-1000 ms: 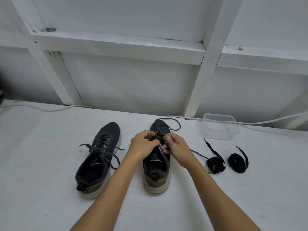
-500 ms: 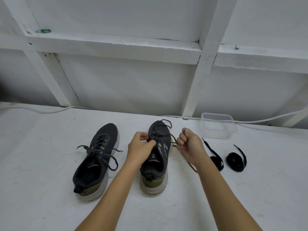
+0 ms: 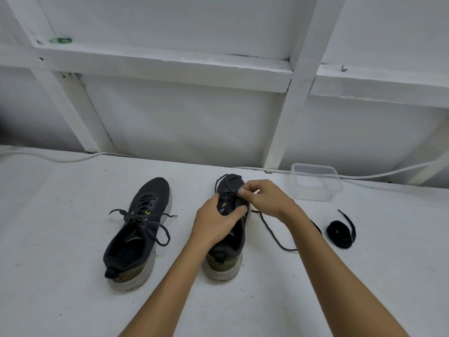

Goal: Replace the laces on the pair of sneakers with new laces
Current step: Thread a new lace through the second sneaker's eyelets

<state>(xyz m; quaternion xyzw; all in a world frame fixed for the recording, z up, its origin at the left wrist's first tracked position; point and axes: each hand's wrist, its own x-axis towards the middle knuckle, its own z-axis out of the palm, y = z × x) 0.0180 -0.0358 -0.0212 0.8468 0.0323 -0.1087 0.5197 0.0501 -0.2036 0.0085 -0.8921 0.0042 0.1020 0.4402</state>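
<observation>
My left hand [image 3: 216, 220] gripping the right sneaker [image 3: 228, 239] mid-bench, my right hand [image 3: 264, 198] pinching its old lace [image 3: 272, 229] near the toe — 1 coiled new lace [image 3: 339, 233] toward the bench's right edge

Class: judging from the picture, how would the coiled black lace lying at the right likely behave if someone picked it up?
The coiled black lace probably hangs floppy: its free end already trails loose. It looks light and may uncoil, since no tie is visible.

Two bare forearms, no sleeves visible up to the frame's bottom edge. Bare left hand [image 3: 216, 221] and bare right hand [image 3: 264, 197]: no gloves, rings, watch or wristbands. Short, plain fingernails, unpainted where visible.
</observation>
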